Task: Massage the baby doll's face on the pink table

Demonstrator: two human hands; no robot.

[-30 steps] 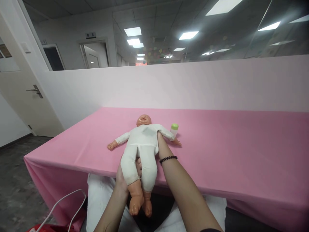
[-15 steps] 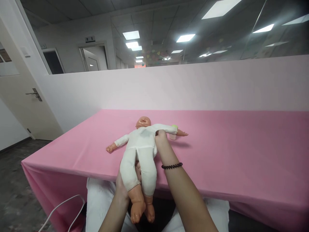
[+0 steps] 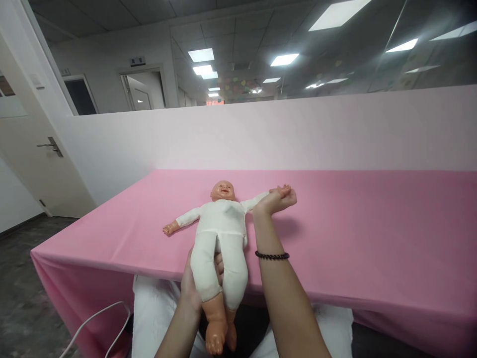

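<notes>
A baby doll (image 3: 221,223) in a white suit lies on its back on a pink-covered table (image 3: 354,223), with its legs hanging over the near edge. My left hand (image 3: 192,286) is under the doll's thighs, fingers showing between the legs, gripping one leg. At the end of the doll's outstretched arm, my right hand (image 3: 278,200) is closed around the doll's hand, with the small plastic fingers showing at the top. A black bead bracelet (image 3: 272,255) circles my right wrist. The small green-capped bottle does not show.
A white cloth (image 3: 152,308) lies below the near table edge, and a white cable (image 3: 100,323) curves on the left. A pale partition wall (image 3: 298,134) runs behind the table. A door (image 3: 37,169) stands at the left.
My right hand has slid outward along the doll's arm from the armpit to the doll's hand. The green-capped bottle beside that arm has gone from view. The left hand stays at the legs.
</notes>
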